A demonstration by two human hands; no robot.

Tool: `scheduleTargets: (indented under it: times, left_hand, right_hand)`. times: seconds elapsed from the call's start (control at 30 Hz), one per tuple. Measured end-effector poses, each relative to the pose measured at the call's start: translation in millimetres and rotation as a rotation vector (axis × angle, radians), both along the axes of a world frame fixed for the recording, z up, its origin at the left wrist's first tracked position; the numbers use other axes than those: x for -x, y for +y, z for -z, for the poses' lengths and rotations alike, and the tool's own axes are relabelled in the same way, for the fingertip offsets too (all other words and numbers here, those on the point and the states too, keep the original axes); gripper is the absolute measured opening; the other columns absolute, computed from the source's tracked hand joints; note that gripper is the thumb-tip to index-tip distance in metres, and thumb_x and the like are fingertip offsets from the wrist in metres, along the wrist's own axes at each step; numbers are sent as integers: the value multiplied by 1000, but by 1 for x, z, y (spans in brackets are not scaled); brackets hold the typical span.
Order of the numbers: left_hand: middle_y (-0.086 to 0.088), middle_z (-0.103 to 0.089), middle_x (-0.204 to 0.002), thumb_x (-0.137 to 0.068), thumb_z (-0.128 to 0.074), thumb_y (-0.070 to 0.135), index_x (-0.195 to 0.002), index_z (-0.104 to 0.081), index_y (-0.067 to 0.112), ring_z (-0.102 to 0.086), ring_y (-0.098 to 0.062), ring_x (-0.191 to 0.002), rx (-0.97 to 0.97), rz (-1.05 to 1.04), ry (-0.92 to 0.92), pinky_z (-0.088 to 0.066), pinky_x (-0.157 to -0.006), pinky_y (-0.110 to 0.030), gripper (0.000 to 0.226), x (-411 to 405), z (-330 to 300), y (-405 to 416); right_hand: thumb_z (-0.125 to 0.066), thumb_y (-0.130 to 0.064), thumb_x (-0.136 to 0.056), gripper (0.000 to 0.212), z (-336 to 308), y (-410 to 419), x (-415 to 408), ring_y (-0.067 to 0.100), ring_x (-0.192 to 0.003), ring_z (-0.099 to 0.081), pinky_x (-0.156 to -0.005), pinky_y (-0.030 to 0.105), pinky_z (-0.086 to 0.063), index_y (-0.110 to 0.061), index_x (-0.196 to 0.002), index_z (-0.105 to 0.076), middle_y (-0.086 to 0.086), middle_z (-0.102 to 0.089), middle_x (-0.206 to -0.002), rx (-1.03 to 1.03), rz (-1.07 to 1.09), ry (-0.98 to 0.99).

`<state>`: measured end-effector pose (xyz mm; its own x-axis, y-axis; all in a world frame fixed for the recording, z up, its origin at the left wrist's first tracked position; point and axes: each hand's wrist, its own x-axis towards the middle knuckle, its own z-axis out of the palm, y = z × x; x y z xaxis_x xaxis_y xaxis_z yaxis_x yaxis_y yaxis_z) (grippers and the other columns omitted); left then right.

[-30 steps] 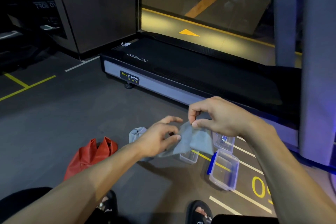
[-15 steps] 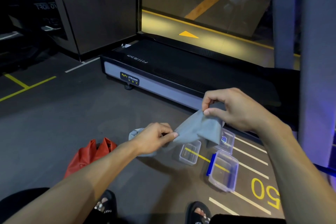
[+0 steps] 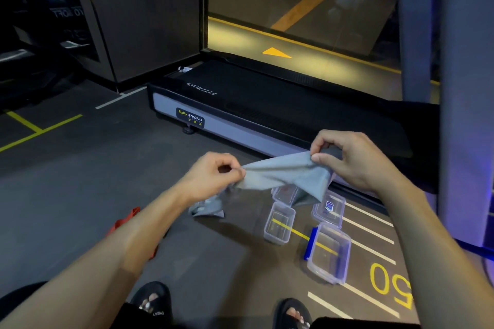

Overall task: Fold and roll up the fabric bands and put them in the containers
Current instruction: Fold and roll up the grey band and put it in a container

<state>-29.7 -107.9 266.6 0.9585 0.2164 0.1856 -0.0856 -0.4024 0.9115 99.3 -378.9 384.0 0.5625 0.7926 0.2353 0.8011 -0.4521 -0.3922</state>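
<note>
Two hands stretching a grey fabric band [image 3: 286, 171] in the air, left hand [image 3: 211, 179] pinching one end, right hand [image 3: 347, 160] pinching the other, above clear containers [image 3: 279, 223] on the floor.

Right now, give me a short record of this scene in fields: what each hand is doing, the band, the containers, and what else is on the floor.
left hand: pinches one end of the grey band
right hand: pinches the other end
grey band: stretched between both hands, in the air, not yet rolled
containers: clear boxes on the floor, open, nothing visible inside them
other grey band: crumpled on the floor
red band: on the floor, partly hidden by the left arm
</note>
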Motion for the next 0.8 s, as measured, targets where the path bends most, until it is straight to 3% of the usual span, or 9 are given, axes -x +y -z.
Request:
scheduleTargets:
  times: [0.1,0.27,0.33,0.43,0.57,0.63,0.73,0.8]
  left_hand:
    - [-3,-61,-74,-76,-71,40,-72,-66,6,-56,-14,-74,98,148,54,-44,-75,-32,35,6,-13,8]
    - [0,-60,-82,-91,-74,22,-77,-70,8,-59,-9,-75,-35,233,58,-45,-74,-26,20,12,-37,17]
    - [6,-62,-83,-89,-74,31,-77,-71,14,-62,-7,-76,-130,199,6,-48,-76,-25,21,10,-38,19]
    - [11,-65,-88,-82,-71,52,-76,-73,31,-69,-9,-81,-254,247,78,-56,-82,-33,22,10,-31,14]
    - [10,-63,-85,-93,-73,35,-78,-71,33,-63,-6,-73,-206,299,147,-55,-75,-34,15,6,-17,2]
    - [-1,-63,-81,-98,-68,29,-80,-71,26,-58,-9,-68,-158,321,227,-51,-68,-31,19,9,-10,-4]
    - [-7,-64,-75,-106,-54,24,-79,-68,9,-59,-11,-63,93,337,350,-49,-57,-20,34,14,-5,-22]
    - [-10,-65,-73,-107,-52,27,-78,-63,-4,-57,-10,-55,98,289,360,-46,-51,-19,45,13,-3,-28]
  right_hand:
    - [-76,-15,-89,18,3,-4,-3,6,-85,-63,-75,27,-47,-30,-83,-68,-10,-70,-85,-69,23,98]
    - [-77,-11,-90,16,10,-4,-5,9,-79,-62,-75,30,-48,-26,-85,-71,-6,-70,-83,-84,-36,241]
    - [-76,-9,-90,14,10,-4,-5,13,-78,-62,-75,33,-50,-22,-86,-72,-1,-70,-83,-123,-50,285]
    - [-76,-9,-91,14,7,-2,-5,20,-79,-65,-75,42,-53,-22,-87,-72,3,-70,-84,-154,-50,286]
    - [-75,-12,-91,19,-3,1,-2,9,-81,-65,-77,36,-52,-29,-85,-69,-7,-70,-84,-166,-34,158]
    - [-75,-13,-91,18,-9,8,6,8,-85,-65,-79,33,-51,-29,-86,-68,-10,-69,-84,-171,-41,75]
    - [-74,-13,-91,13,-19,18,20,11,-89,-65,-82,31,-50,-24,-88,-68,-10,-69,-86,-202,-75,-7]
    - [-74,-13,-91,9,-24,24,29,12,-90,-65,-82,28,-50,-20,-90,-69,-10,-69,-87,-204,-124,-30]
